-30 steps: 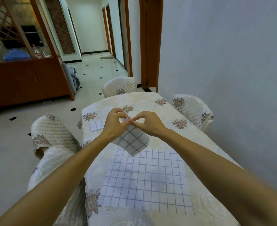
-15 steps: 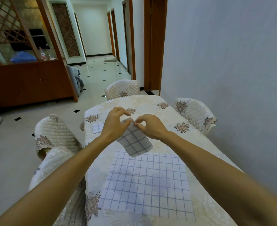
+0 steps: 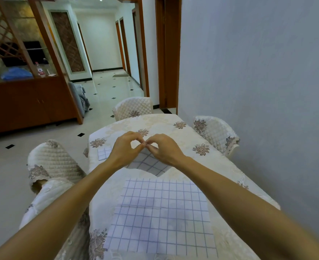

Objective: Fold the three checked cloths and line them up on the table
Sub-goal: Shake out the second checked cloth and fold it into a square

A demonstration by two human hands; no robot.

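Note:
A small folded checked cloth (image 3: 149,163) hangs above the middle of the table, its lower corner pointing down. My left hand (image 3: 124,149) and my right hand (image 3: 164,149) pinch its top edge together, fingertips touching. A large checked cloth (image 3: 162,216) lies spread flat on the near part of the table. A third checked cloth (image 3: 104,153), folded small, lies near the table's left edge, partly hidden behind my left hand.
The table (image 3: 188,139) wears a cream floral tablecloth. Quilted chairs stand at the far end (image 3: 133,107), at the right by the wall (image 3: 215,134) and at the left (image 3: 51,162). A grey wall runs close along the right side.
My hands have brought the top corners of the held cloth together, so their fingertips meet. The cloth hangs lower and wider below my hands than before.

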